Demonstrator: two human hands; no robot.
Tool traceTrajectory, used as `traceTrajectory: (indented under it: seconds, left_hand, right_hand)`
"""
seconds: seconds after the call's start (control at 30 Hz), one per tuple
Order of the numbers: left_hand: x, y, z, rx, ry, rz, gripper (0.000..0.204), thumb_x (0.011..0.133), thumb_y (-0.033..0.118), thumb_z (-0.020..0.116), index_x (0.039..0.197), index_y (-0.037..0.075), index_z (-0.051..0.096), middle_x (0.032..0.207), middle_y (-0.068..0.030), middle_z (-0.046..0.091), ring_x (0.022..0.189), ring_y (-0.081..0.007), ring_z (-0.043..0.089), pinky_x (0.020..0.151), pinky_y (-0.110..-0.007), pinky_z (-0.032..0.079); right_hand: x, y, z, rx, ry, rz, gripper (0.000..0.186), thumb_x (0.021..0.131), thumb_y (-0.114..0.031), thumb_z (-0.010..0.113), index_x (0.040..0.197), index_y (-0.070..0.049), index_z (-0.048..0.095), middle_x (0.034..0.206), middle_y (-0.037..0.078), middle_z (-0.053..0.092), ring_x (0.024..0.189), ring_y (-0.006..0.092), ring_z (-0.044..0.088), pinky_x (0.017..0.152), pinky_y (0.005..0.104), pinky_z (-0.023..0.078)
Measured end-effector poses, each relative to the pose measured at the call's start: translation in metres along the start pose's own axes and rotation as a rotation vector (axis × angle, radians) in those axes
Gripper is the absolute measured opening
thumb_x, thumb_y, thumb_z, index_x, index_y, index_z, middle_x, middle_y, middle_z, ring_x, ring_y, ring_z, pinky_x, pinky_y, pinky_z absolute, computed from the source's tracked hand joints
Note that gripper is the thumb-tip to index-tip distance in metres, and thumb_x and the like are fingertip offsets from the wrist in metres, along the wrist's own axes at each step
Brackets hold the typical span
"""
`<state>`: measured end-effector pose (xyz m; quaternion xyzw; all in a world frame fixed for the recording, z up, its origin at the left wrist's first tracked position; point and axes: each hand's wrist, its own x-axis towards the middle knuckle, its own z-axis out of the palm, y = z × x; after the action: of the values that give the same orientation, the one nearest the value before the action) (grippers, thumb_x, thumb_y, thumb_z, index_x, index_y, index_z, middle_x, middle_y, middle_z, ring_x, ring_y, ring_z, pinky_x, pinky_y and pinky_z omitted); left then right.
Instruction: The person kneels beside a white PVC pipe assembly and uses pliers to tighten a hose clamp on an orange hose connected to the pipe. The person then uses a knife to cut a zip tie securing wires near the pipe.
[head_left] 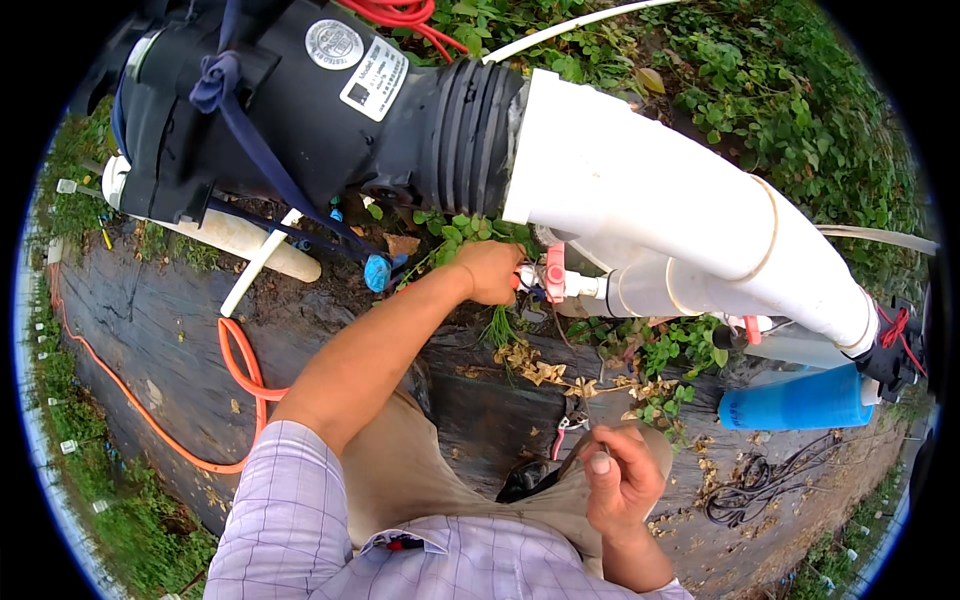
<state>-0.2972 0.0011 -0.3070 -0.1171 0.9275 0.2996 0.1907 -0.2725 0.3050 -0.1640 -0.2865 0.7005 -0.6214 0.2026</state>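
My left hand [490, 272] reaches forward, its fingers closed round an orange hose end [517, 277] at a white pipe fitting. Right beside it is a valve with a pinkish-red handle [554, 270], joined to a short white pipe [585, 286] under the large white bent pipe [640, 170]. Most of the orange hose [236, 350] lies on the ground to the left and passes out of sight under my forearm. My right hand [625, 478] is raised over my right knee, thumb and fingers curled together; what they hold, if anything, I cannot make out.
A big black pump body [300, 110], tied with dark blue straps, fills the upper left. Red-handled pruning shears [562, 437] lie near my knees. To the right are a blue cylinder [795, 400] and a coiled black cable [750, 490]. Black sheeting [140, 310] covers the ground; leafy plants grow behind.
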Motion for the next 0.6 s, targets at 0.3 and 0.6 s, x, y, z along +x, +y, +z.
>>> traceTrajectory:
  seconds: [0.3, 0.6]
  left_hand:
    - [-0.006, 0.019, 0.004, 0.159, 0.113, -0.049, 0.047, 0.073, 0.009, 0.060, 0.120, 0.011, 0.057, 0.088, -0.0153, 0.070, 0.081, -0.0334, 0.069, 0.082, -0.045, 0.051]
    - [-0.031, -0.021, -0.020, -0.262, -0.076, 0.006, 0.055, 0.076, 0.025, 0.074, 0.123, 0.005, 0.054, 0.107, -0.0183, 0.065, 0.101, -0.0365, 0.062, 0.088, -0.041, 0.048]
  right_hand:
    - [-0.002, 0.004, 0.008, -0.079, 0.013, -0.115, 0.022, 0.088, -0.006, 0.067, 0.108, 0.005, 0.064, 0.084, 0.011, 0.063, 0.068, 0.0146, 0.059, 0.060, 0.0242, 0.047]
    - [0.018, 0.016, 0.033, -0.114, 0.023, -0.072, 0.023, 0.089, -0.008, 0.067, 0.109, 0.002, 0.064, 0.084, 0.007, 0.060, 0.067, 0.0101, 0.052, 0.056, 0.0217, 0.042]
